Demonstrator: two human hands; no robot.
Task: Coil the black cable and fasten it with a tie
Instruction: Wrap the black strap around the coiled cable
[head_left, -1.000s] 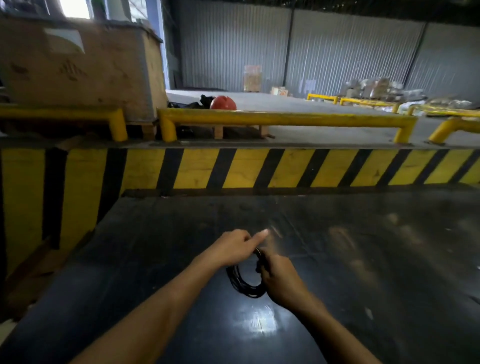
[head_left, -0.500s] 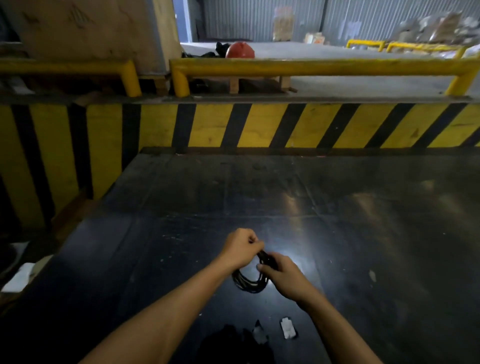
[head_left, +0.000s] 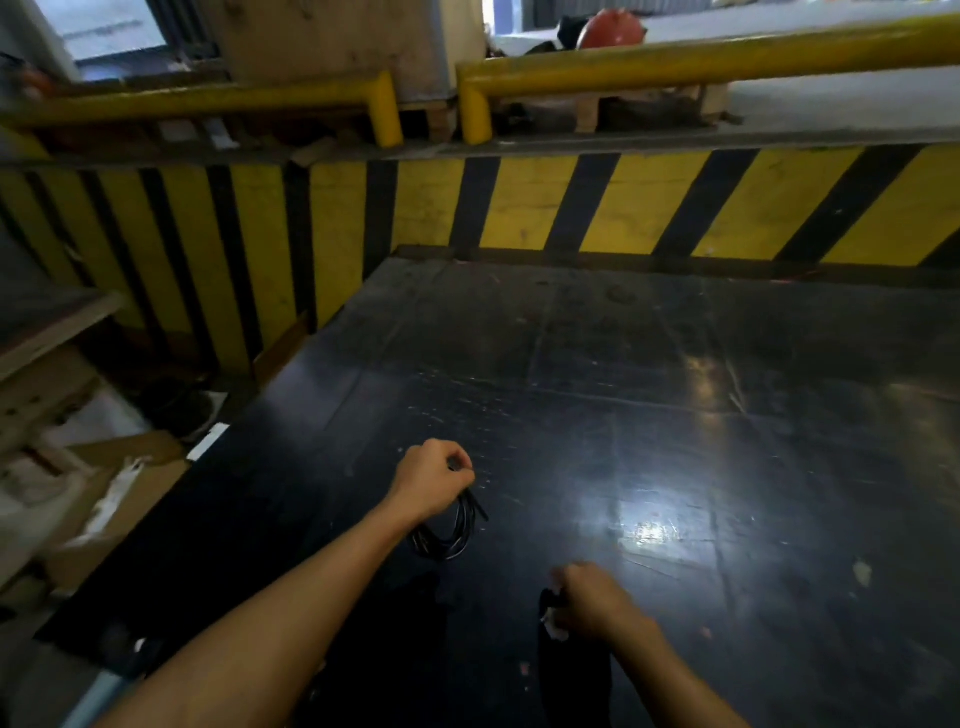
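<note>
**Coil held up, other hand down among the ties**

Head view: the left hand (head_left: 434, 480) is closed in a fist around the top of the cable (head_left: 451, 530); the black loops hang bunched below the knuckles, just above the dark tabletop (head_left: 675, 415), with one short end sticking out to the right; gripping the gathered turns at one spot looks like the way to keep the coil from springing apart while a tie is fetched. The right hand (head_left: 597, 605) is low and well apart from the coil, its fingers (head_left: 563, 577) curled narrow over something small and pale by a dark object (head_left: 571, 675) on the tabletop; this may be a tie, but motion blur hides whether they hold it. The coiling looks done and the fastening not yet. A striped wall (head_left: 519, 208) stands behind; no brand, label or writing is readable anywhere.
</note>
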